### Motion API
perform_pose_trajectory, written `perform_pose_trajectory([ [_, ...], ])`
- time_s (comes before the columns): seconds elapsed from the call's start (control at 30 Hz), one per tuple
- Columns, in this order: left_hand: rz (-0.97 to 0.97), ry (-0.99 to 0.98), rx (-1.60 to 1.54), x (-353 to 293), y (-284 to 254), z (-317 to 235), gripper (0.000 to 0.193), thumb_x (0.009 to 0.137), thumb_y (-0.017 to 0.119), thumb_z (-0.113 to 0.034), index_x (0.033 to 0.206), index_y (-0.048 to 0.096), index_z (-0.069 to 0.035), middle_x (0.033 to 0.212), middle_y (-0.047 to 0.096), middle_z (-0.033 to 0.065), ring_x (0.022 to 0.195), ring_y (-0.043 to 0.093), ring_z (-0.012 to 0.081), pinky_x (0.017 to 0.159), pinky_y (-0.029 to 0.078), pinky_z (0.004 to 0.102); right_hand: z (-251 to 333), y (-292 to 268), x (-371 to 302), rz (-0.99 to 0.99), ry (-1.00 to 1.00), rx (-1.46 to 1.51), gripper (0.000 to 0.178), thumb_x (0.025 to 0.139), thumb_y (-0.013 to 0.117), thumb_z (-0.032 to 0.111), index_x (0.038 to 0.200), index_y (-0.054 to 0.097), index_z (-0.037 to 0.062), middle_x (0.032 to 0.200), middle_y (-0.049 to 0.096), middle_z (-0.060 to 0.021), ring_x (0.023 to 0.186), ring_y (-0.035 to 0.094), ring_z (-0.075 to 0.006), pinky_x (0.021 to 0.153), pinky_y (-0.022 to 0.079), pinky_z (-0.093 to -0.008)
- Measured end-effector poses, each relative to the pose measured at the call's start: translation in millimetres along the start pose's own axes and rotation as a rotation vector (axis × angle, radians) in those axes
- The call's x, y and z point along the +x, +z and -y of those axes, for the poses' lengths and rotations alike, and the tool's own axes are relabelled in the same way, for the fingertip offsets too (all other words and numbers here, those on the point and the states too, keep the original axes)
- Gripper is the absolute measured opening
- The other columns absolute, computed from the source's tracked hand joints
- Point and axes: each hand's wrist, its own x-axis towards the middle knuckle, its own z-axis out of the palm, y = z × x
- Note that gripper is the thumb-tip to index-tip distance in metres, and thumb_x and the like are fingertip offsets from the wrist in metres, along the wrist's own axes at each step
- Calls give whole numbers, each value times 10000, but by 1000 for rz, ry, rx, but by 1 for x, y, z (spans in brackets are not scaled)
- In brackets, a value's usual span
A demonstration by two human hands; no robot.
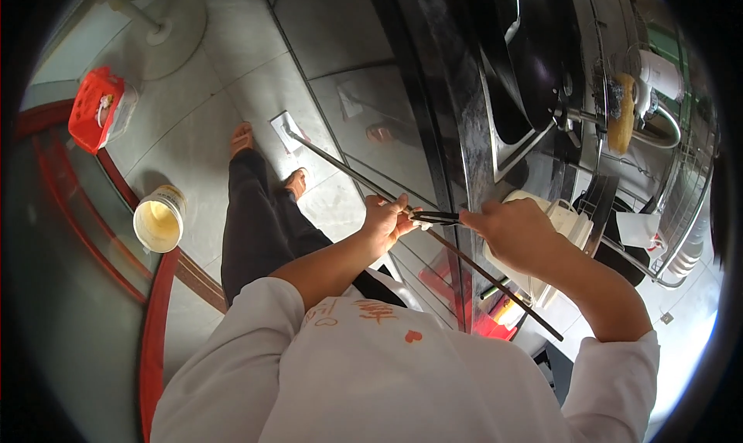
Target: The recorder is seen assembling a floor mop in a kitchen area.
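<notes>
Pole (pixel 469 262) passes slantwise through the place where both hands work, and the left fingers (pixel 404 224) are closed narrowly around it. Its one end goes away from these fingers, up and to the left, to a flat white pad (pixel 279 122) on the floor (pixel 207 111), near the feet. Its other end goes down and to the right, below the right fingers (pixel 473 221), and these do not touch it.

The right fingers are closed on a dark tool (pixel 441 218) with two slim prongs, which points to the left. The tips of the prongs come to the tips of the left fingers, just beside the pole. A small white bit (pixel 422 225) is at this same place; I cannot tell if the prongs grip it.

Above the right fingers is the dark counter (pixel 466 137) with its sink (pixel 503 164). Just behind the right fingers is a pale tub (pixel 574 224), partly hidden by the hand. Farther up and right of them is a yellow sponge (pixel 621 116). Well to the left of the left fingers stand a white bucket (pixel 173 198) and a red basket (pixel 91 120).
</notes>
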Motion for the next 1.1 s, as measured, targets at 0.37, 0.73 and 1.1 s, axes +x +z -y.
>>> perform_pose_trajectory([
  [0.37,119,-86,-18,10,-6,-1,362,884,581,-100,1025,262,-4,873,499,137,799,642,276,660,598,467,16,18,-11,58,111,39,507,719,680,166,1185,526,37,906,599,-142,707,656,-294,577,529,-365],
  [0.73,98,10,13,-4,-4,-19,176,907,551,-108,828,474,29,847,564,165,874,642,304,765,574,463,-25,8,-31,-145,130,326,278,836,591,140,1112,621,151,828,624,-103,771,624,-265,658,493,-399],
  [1.1,130,21,-8,-6,-10,-12,205,902,555,-84,815,407,27,810,539,151,813,653,302,692,584,468,-23,18,-14,-30,18,400,306,834,590,126,1138,609,152,850,635,-116,799,627,-292,698,492,-398],
])
